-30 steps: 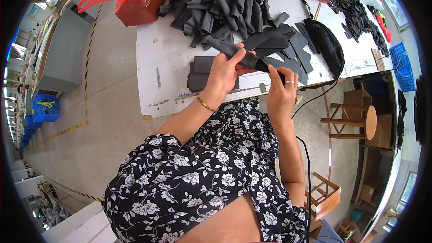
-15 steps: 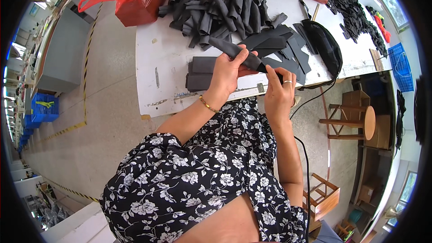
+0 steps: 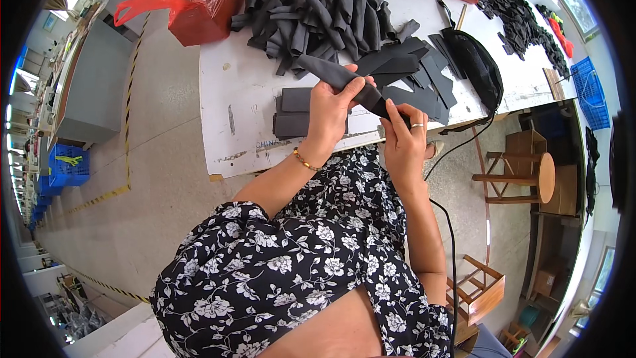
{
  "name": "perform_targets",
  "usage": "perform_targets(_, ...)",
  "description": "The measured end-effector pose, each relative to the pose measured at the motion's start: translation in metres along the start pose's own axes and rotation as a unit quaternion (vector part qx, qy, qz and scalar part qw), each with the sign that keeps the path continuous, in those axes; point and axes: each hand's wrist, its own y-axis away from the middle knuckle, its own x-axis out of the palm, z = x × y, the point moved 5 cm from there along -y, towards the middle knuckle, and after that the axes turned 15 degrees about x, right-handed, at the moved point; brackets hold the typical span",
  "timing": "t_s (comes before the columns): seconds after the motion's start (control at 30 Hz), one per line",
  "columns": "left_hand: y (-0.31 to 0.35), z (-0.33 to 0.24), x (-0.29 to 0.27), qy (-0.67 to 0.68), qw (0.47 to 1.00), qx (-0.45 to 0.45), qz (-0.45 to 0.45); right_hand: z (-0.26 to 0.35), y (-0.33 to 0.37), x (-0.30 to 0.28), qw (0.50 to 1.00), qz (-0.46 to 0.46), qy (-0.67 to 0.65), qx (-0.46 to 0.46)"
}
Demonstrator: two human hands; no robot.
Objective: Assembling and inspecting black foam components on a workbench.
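Observation:
A dark grey rolled fabric sleeve (image 3: 324,71) slants between my two hands over the table's front edge. My left hand (image 3: 331,109) is closed round its middle, thumb on top. At the near right end, my right hand (image 3: 405,146) pinches a blacker part that comes out of the sleeve; I cannot tell whether that is fabric or a tool. Beyond my hands lies a heap of similar grey sleeves (image 3: 318,16). Folded grey pieces (image 3: 295,113) lie beside my left hand. Flat grey strips (image 3: 427,83) are spread past my right hand.
Red plastic bags (image 3: 205,6) stand on the white table (image 3: 222,93). At its right are a black bulging cloth item (image 3: 477,66) and a pile of small black pieces (image 3: 517,16). A black cord (image 3: 450,238) hangs by my right arm, near a wooden stool (image 3: 543,178).
My right hand has shifted slightly left, closer to my left hand. The sleeve's far end has moved a little up and left, and more of its near end shows.

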Motion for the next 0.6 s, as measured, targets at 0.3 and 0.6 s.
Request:
perform_targets(0.3, 0.011, 0.0, 0.007, -0.028, 0.997, 0.072, 0.007, 0.007, -0.002, 0.004, 1.0, -0.022, 0.003, -0.007)
perform_targets(0.6, 0.012, 0.005, 0.01, -0.039, 0.997, 0.063, 0.014, 0.0, 0.005, 0.01, 1.0, -0.018, -0.017, 0.018)
